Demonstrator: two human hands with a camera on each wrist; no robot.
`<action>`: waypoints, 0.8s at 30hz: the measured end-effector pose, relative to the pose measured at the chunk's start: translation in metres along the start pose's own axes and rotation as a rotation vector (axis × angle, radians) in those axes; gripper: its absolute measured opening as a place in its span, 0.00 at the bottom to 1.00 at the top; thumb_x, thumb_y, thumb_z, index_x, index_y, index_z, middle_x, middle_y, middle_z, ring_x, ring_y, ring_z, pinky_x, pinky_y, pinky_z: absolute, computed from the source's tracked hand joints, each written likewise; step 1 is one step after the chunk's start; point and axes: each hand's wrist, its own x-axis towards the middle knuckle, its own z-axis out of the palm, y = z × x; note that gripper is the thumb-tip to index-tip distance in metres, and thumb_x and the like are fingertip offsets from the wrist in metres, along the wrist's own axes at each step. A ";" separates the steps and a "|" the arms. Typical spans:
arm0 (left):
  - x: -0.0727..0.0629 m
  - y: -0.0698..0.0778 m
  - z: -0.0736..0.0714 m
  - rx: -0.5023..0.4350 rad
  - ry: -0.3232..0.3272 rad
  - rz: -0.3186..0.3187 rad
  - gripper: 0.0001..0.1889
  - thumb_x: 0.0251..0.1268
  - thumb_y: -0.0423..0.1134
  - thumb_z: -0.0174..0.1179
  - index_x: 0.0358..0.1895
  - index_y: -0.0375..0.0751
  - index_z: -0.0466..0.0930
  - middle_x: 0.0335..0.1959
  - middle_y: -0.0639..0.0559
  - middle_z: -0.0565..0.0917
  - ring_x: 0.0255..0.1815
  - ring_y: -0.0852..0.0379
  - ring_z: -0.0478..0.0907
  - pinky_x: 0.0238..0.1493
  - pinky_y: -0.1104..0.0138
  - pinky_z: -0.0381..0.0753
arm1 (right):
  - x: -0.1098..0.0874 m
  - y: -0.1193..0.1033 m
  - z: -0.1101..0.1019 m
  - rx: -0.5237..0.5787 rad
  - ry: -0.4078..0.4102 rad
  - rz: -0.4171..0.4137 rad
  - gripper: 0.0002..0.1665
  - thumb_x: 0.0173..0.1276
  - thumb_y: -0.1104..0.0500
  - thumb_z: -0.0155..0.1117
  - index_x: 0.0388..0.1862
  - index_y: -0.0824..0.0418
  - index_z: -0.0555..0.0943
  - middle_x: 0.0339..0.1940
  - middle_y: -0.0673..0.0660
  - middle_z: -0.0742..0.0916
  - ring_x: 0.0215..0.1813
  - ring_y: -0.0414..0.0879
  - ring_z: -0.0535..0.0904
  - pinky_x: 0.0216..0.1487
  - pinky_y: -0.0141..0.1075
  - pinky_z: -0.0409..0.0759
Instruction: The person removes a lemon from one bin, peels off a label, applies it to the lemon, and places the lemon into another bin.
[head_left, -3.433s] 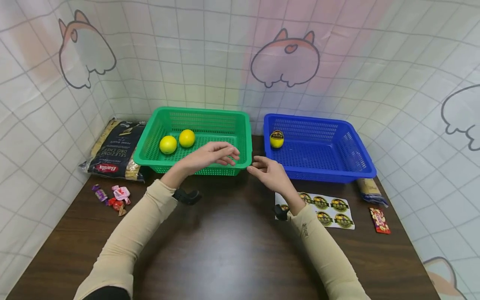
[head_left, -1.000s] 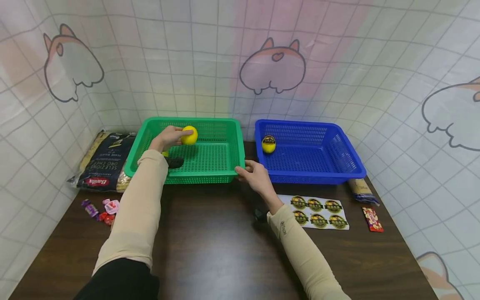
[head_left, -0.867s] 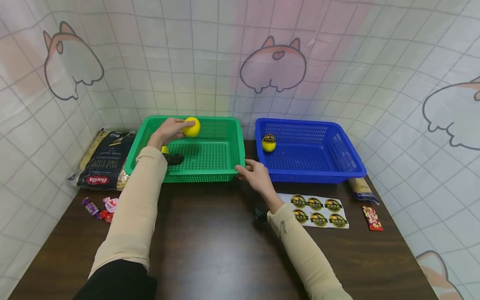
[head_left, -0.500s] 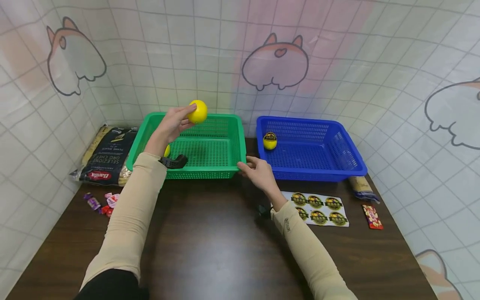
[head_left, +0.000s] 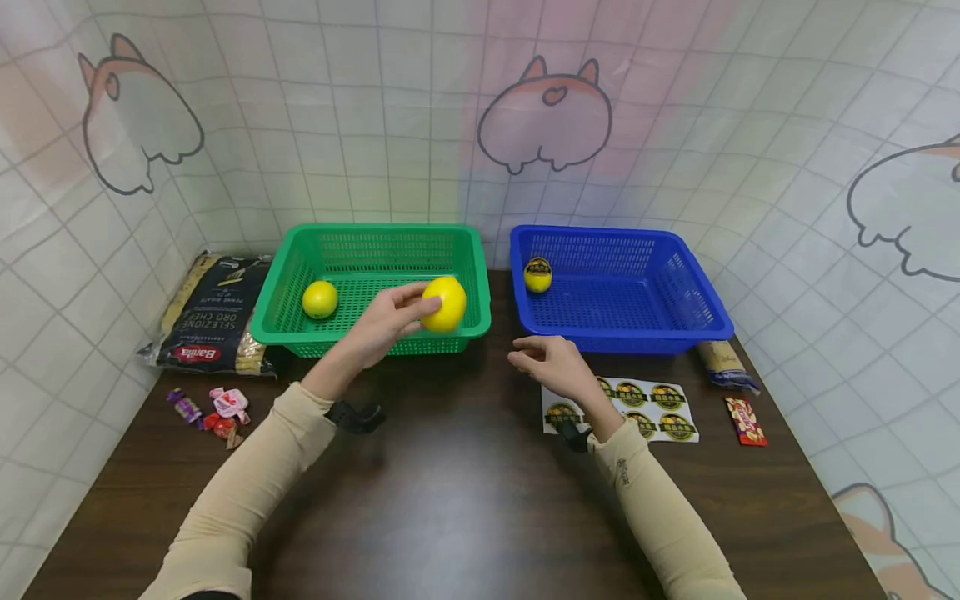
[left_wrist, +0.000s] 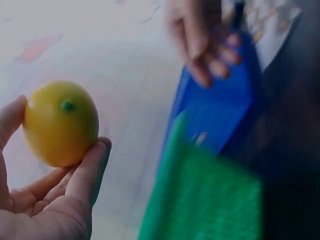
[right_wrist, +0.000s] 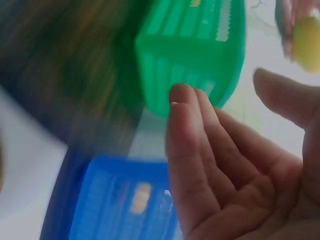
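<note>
My left hand (head_left: pixel 381 327) pinches a round yellow citrus fruit (head_left: pixel 446 304) between thumb and fingers, over the front right of the green basket (head_left: pixel 486 287). The left wrist view shows a green stem spot on this fruit (left_wrist: pixel 62 125). A second yellow fruit (head_left: pixel 320 299) lies in the basket's left part. My right hand (head_left: pixel 558 367) holds nothing; its fingers are loosely bent, in front of the blue basket (head_left: pixel 630 343) and beside a sticker sheet (head_left: pixel 667 408). A yellow fruit with a dark round label (head_left: pixel 537 276) sits in the blue basket's left end.
Left of the green basket lies a pasta bag (head_left: pixel 213 312), with several wrapped candies (head_left: pixel 228 403) nearer me. On the right are a small bag (head_left: pixel 726 367) and a red snack packet (head_left: pixel 746 421). A tiled-print curtain (head_left: pixel 375 108) closes off the back and sides.
The left hand has taken one fruit from the green basket, lifted it, then brought it right and toward me. The right hand has left the green basket's corner and moved right.
</note>
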 end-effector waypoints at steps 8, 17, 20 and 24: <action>-0.015 -0.054 0.044 -0.057 -0.132 -0.106 0.29 0.73 0.44 0.57 0.72 0.36 0.66 0.61 0.42 0.78 0.52 0.60 0.82 0.62 0.61 0.83 | -0.016 0.040 -0.028 -0.161 -0.091 0.100 0.21 0.73 0.52 0.62 0.59 0.60 0.82 0.49 0.60 0.90 0.48 0.52 0.87 0.45 0.42 0.85; -0.015 -0.112 0.078 -0.196 -0.152 -0.261 0.27 0.74 0.43 0.57 0.70 0.34 0.67 0.55 0.49 0.81 0.50 0.61 0.83 0.56 0.67 0.86 | -0.019 0.064 -0.025 -0.244 -0.228 0.156 0.14 0.59 0.56 0.75 0.43 0.59 0.87 0.33 0.52 0.88 0.32 0.41 0.77 0.34 0.31 0.76; -0.015 -0.121 0.087 -0.207 -0.152 -0.292 0.28 0.72 0.44 0.58 0.69 0.33 0.67 0.58 0.45 0.79 0.50 0.60 0.83 0.57 0.65 0.86 | -0.020 0.067 -0.021 -0.265 -0.208 0.150 0.15 0.54 0.56 0.79 0.39 0.58 0.85 0.31 0.51 0.86 0.35 0.42 0.77 0.38 0.31 0.75; -0.017 -0.127 0.093 -0.219 -0.160 -0.315 0.29 0.72 0.44 0.59 0.70 0.34 0.67 0.62 0.43 0.77 0.52 0.60 0.82 0.59 0.64 0.85 | -0.020 0.067 -0.016 -0.303 -0.184 0.137 0.14 0.51 0.58 0.81 0.32 0.58 0.84 0.29 0.51 0.84 0.34 0.43 0.75 0.37 0.32 0.73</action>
